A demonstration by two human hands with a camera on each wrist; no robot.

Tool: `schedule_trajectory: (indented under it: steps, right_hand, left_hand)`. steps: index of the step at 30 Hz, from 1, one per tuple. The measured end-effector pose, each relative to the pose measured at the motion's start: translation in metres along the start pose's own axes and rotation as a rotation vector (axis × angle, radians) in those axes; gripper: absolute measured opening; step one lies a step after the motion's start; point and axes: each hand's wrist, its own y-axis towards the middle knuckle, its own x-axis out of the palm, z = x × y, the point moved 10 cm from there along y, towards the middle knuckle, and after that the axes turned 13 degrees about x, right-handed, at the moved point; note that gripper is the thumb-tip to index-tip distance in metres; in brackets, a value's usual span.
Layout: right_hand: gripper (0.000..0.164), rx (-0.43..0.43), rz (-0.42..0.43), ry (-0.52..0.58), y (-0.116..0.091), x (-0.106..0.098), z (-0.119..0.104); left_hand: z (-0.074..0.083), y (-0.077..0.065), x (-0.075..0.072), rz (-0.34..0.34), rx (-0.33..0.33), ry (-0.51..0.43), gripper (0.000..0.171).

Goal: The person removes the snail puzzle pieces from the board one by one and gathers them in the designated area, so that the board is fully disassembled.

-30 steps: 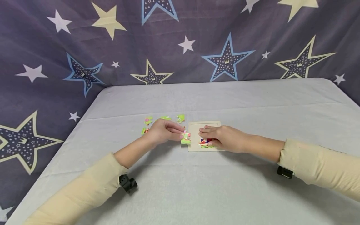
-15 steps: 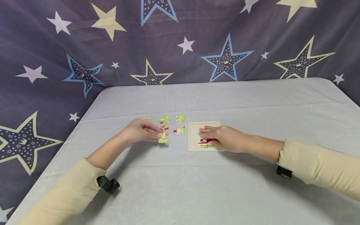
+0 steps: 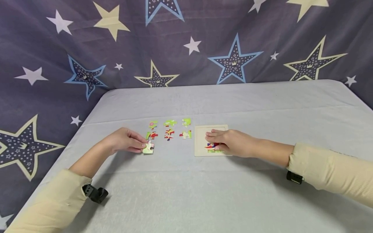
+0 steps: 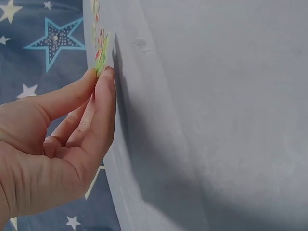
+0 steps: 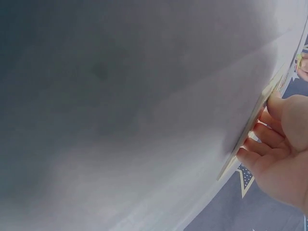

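My left hand pinches a light green jigsaw piece between thumb and fingertips, just in front of the loose pieces. In the left wrist view the piece shows nearly edge-on beyond the fingertips. My right hand rests on a pale puzzle tray, its fingers spread over the inside. Red, blue and green printed pieces lie in the tray near its front, partly hidden under that hand. From the right wrist, fingertips and thumb press along the tray.
Several loose jigsaw pieces lie in two rows left of the tray, among them a red one, a green one and a pale one. A grey cloth covers the table. A star-patterned curtain hangs behind and at the left.
My left hand has carried the jigsaw piece leftward from the tray's left edge, past the loose pieces, uncovering both rows. The right hand has stayed on the tray.
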Motion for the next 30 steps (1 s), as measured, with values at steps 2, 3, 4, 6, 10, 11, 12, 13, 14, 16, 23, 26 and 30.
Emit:
schedule_trajectory:
  steps: [2,3,4,6,10,11,12,13,14,16,23,26,30]
  right_hand:
    - [0.046,-0.001,0.001,0.001,0.0,0.0,0.0]
    - [0.046,-0.002,0.002,0.001,0.0,0.0,0.0]
    - [0.046,-0.003,0.002,0.001,0.0,0.0,0.0]
    - [0.046,-0.004,0.004,0.0,0.0,0.0,0.0]
    - [0.046,-0.011,0.009,-0.003,0.0,0.0,-0.001]
    - [0.046,-0.012,0.01,-0.002,-0.001,0.0,-0.001]
    - [0.046,-0.012,0.011,-0.002,-0.001,0.0,-0.001]
    - [0.046,-0.012,0.011,-0.001,0.0,0.0,-0.001]
    - [0.046,-0.012,0.01,-0.001,0.0,0.0,-0.001]
    - [0.046,-0.012,0.009,-0.002,0.0,0.0,-0.001]
    - [0.046,-0.023,0.012,0.004,0.001,0.0,-0.001]
    - [0.045,-0.021,0.016,0.016,0.001,-0.001,-0.001]
    - [0.045,-0.011,0.009,0.032,0.001,-0.002,-0.001]
  left_hand:
    - [-0.002,0.0,0.0,0.0,-0.009,-0.008,0.04]
    - [-0.003,0.001,0.0,0.002,-0.014,-0.011,0.04]
    - [-0.003,0.001,0.0,0.006,-0.019,-0.013,0.04]
    - [-0.003,0.001,0.0,0.01,-0.02,-0.005,0.04]
    - [-0.002,0.001,-0.001,0.019,-0.017,0.025,0.039]
    - [-0.002,0.001,-0.001,0.023,-0.017,0.032,0.039]
    - [-0.002,0.001,-0.001,0.026,-0.014,0.038,0.039]
    - [-0.002,0.001,-0.001,0.03,-0.011,0.044,0.039]
    - [-0.001,0.001,-0.002,0.033,-0.005,0.054,0.039]
    - [-0.001,0.001,-0.003,0.042,0.002,0.078,0.039]
    - [0.005,-0.003,-0.01,0.085,0.0,0.231,0.035]
    - [0.01,-0.003,-0.013,0.099,-0.003,0.297,0.035]
    - [0.021,-0.004,-0.014,0.111,-0.008,0.357,0.035]
